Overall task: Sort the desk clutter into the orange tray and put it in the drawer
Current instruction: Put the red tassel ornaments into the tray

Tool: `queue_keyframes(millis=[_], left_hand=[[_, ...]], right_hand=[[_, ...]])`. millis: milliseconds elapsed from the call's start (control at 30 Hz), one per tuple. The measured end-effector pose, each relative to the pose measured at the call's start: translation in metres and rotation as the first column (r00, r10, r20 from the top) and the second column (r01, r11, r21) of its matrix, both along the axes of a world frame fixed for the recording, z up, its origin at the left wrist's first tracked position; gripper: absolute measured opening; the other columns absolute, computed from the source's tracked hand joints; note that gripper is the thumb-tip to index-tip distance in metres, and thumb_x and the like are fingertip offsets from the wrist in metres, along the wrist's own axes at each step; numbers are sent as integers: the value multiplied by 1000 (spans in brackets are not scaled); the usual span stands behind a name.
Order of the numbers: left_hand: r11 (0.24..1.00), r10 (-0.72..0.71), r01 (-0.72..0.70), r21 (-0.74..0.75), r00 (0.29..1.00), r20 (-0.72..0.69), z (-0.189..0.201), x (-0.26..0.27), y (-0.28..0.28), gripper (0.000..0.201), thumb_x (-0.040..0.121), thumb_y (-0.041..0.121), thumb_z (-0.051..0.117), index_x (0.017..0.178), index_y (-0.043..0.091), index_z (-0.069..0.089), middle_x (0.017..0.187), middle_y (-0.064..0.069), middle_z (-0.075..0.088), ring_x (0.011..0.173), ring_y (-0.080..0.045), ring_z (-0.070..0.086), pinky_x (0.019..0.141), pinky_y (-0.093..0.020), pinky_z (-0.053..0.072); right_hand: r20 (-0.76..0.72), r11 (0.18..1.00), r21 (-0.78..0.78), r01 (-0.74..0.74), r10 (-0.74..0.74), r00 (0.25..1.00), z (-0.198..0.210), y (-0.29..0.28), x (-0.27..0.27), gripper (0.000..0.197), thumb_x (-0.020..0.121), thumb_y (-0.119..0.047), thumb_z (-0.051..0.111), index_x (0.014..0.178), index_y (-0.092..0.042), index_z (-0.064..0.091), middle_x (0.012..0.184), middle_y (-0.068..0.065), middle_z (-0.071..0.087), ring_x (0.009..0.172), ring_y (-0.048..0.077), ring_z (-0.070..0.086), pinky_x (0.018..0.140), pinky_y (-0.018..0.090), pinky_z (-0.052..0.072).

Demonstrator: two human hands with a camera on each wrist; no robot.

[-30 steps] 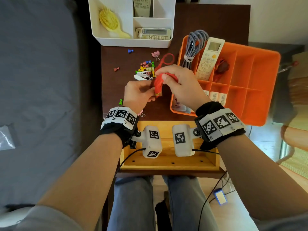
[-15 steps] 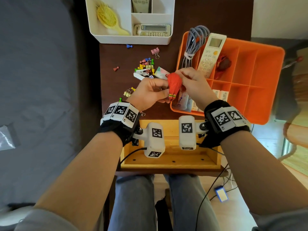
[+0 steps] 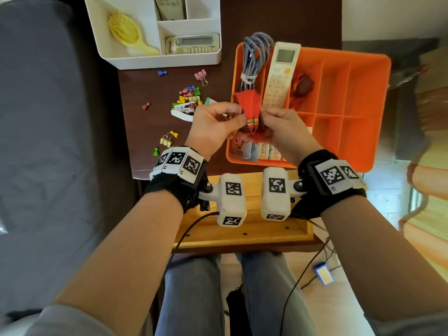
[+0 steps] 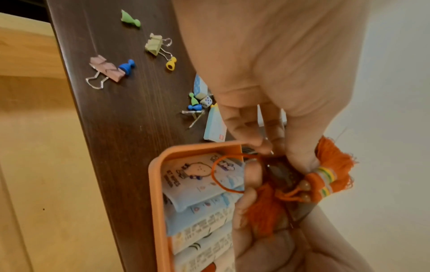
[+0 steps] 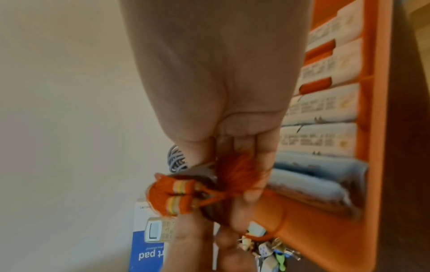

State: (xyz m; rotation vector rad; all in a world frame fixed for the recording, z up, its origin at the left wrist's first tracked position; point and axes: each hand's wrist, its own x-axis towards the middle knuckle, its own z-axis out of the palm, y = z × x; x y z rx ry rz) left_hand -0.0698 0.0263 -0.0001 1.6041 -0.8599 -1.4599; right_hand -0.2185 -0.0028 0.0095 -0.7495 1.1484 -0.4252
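Note:
Both hands hold a red-orange tassel ornament (image 3: 248, 104) (image 4: 335, 165) (image 5: 167, 195) just above the near left part of the orange tray (image 3: 351, 93). My left hand (image 3: 238, 115) (image 4: 284, 156) pinches its striped binding from the left. My right hand (image 3: 264, 115) (image 5: 228, 176) pinches its cord and threads from the right. The tray holds a grey cable (image 3: 254, 57), a white remote (image 3: 278, 78), another red ornament (image 3: 303, 87) and small packets (image 3: 257, 151) (image 4: 197, 184). The wooden drawer (image 3: 242, 236) stands open below my wrists.
Loose coloured pawns and binder clips (image 3: 189, 95) (image 4: 156, 44), a white stapler (image 3: 181, 112) and a die (image 4: 206, 101) lie on the dark desk left of the tray. A white organiser (image 3: 157, 32) with a yellow hairbrush and remotes stands at the back.
Both hands carried the tassel ornament right, from over the desk to over the tray's left side. It turned so its fringe now points away from me.

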Motion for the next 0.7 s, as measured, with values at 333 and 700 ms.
queue_keyframes(millis=[333,700], left_hand=[[994,-86,92,-59,992,93,-8,-46,-27,11,78,6,71,84,15,70,69,12,68,62,3,62,64,-15,51],[987,-159,148,58,939,305,-18,-86,-52,20,84,11,66,104,15,67,83,3,66,71,-8,63,56,-11,48]], right_hand=[[67,992,-3,128,-128,990,-6,2,-48,20,96,-18,50,99,-5,66,88,11,72,73,22,71,69,27,58],[-335,893,-257,368,-440,833,-26,-40,-111,19,95,-23,54,89,-7,63,79,7,70,58,13,67,54,21,55]])
